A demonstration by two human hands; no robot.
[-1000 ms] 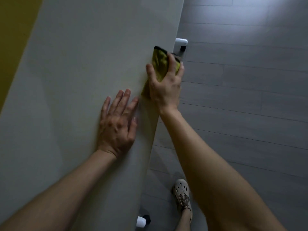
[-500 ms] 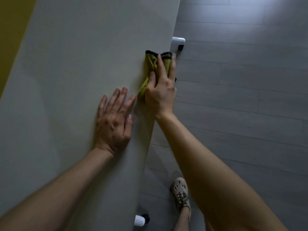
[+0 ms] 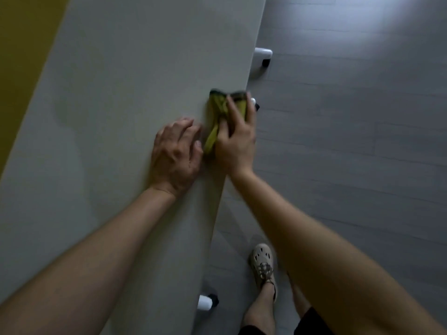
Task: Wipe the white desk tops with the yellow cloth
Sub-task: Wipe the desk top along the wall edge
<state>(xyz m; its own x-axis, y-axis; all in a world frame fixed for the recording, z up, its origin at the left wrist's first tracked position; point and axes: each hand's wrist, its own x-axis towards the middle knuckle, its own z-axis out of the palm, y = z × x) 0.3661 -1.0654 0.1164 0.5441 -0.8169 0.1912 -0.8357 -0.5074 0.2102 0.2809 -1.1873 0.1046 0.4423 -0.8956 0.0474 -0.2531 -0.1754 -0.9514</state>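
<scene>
Head view: yellow cloth (image 3: 219, 117) lies lengthwise along desk edge (image 3: 254, 32).

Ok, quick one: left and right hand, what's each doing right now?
Left hand: holds nothing, fingers loosely bent, resting on the white desk top.
Right hand: grips the yellow cloth at the desk's edge.

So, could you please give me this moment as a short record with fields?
surface: white desk top, above a grey floor
tool: yellow cloth, bunched at the desk's right edge
right: right hand grips the cloth against that edge
left: left hand rests on the desk top beside the cloth, fingers bent, holding nothing
below: beige shoe; white desk foot
</scene>
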